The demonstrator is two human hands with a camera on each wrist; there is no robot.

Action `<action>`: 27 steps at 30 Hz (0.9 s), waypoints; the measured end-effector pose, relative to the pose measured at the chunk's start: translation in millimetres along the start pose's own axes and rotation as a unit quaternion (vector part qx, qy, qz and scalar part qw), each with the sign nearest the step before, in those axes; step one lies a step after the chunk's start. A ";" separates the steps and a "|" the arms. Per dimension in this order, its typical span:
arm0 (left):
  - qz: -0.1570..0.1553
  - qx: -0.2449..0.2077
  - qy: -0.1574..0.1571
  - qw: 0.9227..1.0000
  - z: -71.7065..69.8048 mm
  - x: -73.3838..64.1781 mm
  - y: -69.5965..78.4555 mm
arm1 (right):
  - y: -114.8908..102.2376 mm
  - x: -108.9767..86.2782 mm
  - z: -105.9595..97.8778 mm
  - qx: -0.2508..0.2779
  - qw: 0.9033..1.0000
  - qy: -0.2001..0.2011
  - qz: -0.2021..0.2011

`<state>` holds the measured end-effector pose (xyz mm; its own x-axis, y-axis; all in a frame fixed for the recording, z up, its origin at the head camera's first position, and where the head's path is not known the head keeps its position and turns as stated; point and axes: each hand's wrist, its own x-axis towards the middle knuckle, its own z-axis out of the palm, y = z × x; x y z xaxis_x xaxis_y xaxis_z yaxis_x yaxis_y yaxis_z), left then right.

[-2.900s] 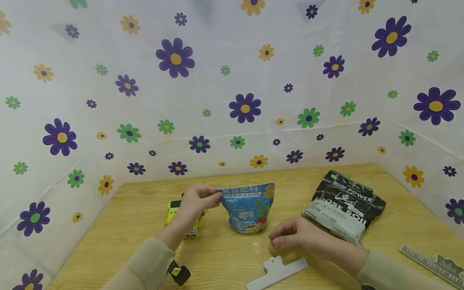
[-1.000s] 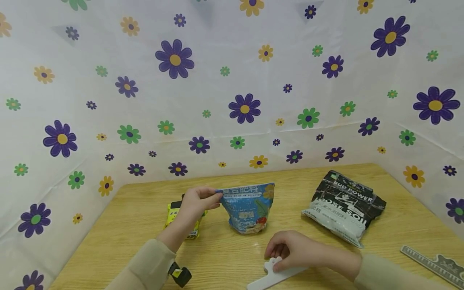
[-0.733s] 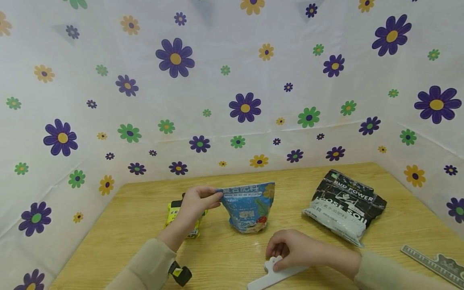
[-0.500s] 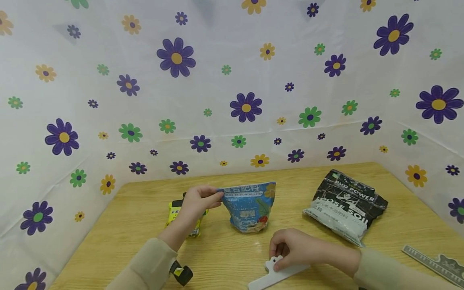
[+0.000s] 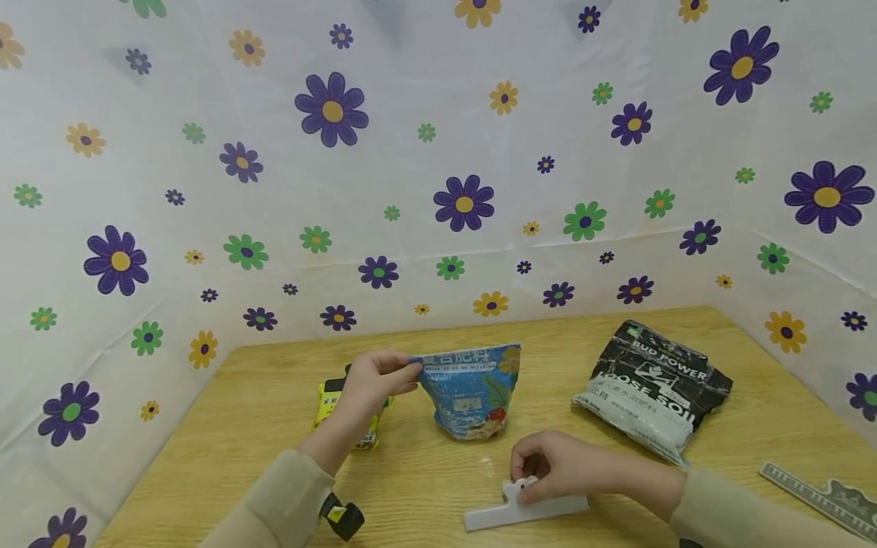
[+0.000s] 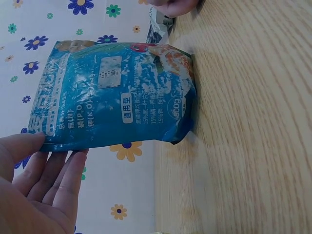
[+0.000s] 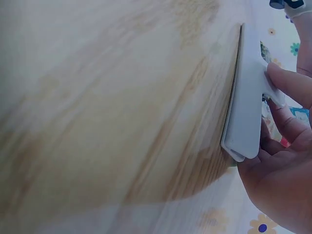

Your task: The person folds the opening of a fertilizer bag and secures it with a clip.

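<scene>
A blue fertilizer bag stands upright on the wooden table. My left hand pinches its upper left corner between thumb and fingers; the left wrist view shows the thumb over the printed front of the bag. In front of the bag, my right hand holds a white bag clip by its scalloped handle. From the right wrist, the thumb lies on one handle of the clip and fingers on the other, with the long bars close together, near the table. The handle is partly hidden behind my fingers in the head view.
A black and white soil bag lies at the right. Behind my left forearm sits a yellow packet, partly covered. A grey patterned clip rests at the right front. Flowered cloth walls the table at back and sides.
My right hand came down from beside the blue bag onto the white clip and took hold of its handle. The clip has since turned slightly and tipped up. My left hand stays put.
</scene>
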<state>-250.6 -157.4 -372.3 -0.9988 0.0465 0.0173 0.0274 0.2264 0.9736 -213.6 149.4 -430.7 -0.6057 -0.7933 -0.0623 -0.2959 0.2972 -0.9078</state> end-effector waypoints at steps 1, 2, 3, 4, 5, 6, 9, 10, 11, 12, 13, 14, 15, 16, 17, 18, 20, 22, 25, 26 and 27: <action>0.000 -0.001 -0.001 1.000 -0.1 0.1 -0.2 | 0.3 0.0 -0.2 0.004 1.000 0.000 0.001; -0.001 -0.001 -0.001 1.000 -0.2 0.1 -0.3 | 0.7 0.1 -0.4 0.006 1.000 0.001 0.002; 0.000 -0.001 -0.001 1.000 -0.2 0.2 -0.4 | 1.2 0.1 -0.7 0.008 1.000 0.003 0.003; 0.000 -0.001 -0.002 1.000 -0.3 0.3 -0.6 | 1.7 0.1 -1.0 0.010 1.000 0.004 0.004; 0.000 -0.001 -0.001 1.000 -0.2 0.4 -0.7 | 2.1 -0.1 -1.3 0.012 1.000 0.006 0.005; 0.000 -0.001 -0.001 1.000 -0.2 0.4 -0.9 | 2.6 -0.1 -1.4 0.014 1.000 0.008 0.007; 0.000 -0.001 0.000 1.000 -0.1 0.5 -1.5 | 4.2 0.2 -1.3 0.019 1.000 0.013 0.011; 0.000 -0.001 0.000 1.000 -0.2 0.6 -1.7 | 4.2 0.3 -1.1 0.022 1.000 0.014 0.010; 0.000 -0.001 0.001 1.000 -0.2 0.5 -1.9 | 4.5 0.6 -0.8 0.024 1.000 0.016 0.010; -0.001 -0.001 0.002 1.000 -0.2 0.5 -2.0 | 4.7 0.8 -0.5 0.028 0.999 0.018 0.010; -0.001 -0.001 0.002 1.000 -0.1 0.5 -2.3 | 4.9 0.9 -0.1 0.032 0.999 0.020 0.010; -0.001 -0.001 0.002 1.000 -0.1 0.5 -2.5 | 4.9 0.9 0.1 0.037 0.999 0.022 0.010; -0.001 0.000 0.001 1.000 0.0 0.6 -2.6 | 4.9 0.8 0.3 0.042 0.999 0.024 0.010; -0.001 0.000 0.001 1.000 0.0 0.5 -2.7 | 4.9 0.7 0.3 0.047 0.998 0.025 0.013; -0.002 0.000 0.001 1.000 0.1 0.5 -2.8 | 5.1 0.6 0.3 0.052 0.998 0.027 0.015; -0.002 0.000 0.001 1.000 0.1 0.6 -2.9 | 5.2 0.4 0.2 0.056 0.998 0.029 0.018; -0.002 0.000 0.000 1.000 0.1 0.7 -3.0 | 5.3 0.2 0.2 0.062 0.997 0.032 0.022; -0.001 0.000 -0.001 1.000 0.0 0.7 -3.2 | 5.4 0.3 0.1 0.067 0.997 0.037 0.025; 0.002 0.001 0.000 1.000 -0.1 0.7 -3.4 | 5.6 0.9 0.0 0.077 0.996 0.044 0.025; 0.003 0.002 0.000 1.000 -0.1 0.6 -3.3 | 5.8 1.2 -0.1 0.082 0.995 0.046 0.025; 0.004 0.003 0.001 1.000 -0.1 0.6 -3.3 | 5.9 1.3 -0.3 0.087 0.995 0.048 0.026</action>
<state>-251.3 -158.1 -375.5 -0.9986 0.0468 0.0247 0.0349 0.2316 0.9722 -216.3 150.3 -436.0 -0.6868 -0.7226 -0.0790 -0.1351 0.2337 -0.9629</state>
